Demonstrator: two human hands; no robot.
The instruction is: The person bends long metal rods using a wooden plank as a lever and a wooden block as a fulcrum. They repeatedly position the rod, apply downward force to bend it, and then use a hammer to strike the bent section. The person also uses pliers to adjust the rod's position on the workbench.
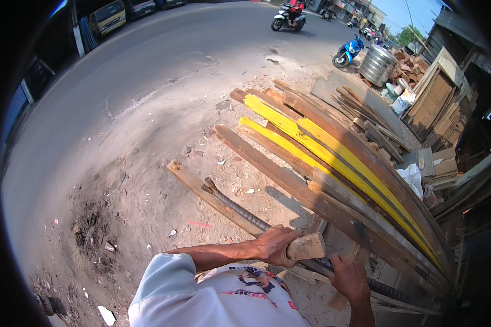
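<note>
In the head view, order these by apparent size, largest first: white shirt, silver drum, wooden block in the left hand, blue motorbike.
1. White shirt
2. Silver drum
Unranked: wooden block and blue motorbike look too alike; the block is much nearer the camera.

Squared brown timber [306, 247], tilted, ribbed metal bar [233, 205], slanting beside it

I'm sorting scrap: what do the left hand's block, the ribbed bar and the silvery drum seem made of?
Block: bare wood, judging by its matte brown faces.
Ribbed bar: probably steel, dull, rebar-like ridges.
Drum: metal, perhaps stainless, shiny reflections.
</note>
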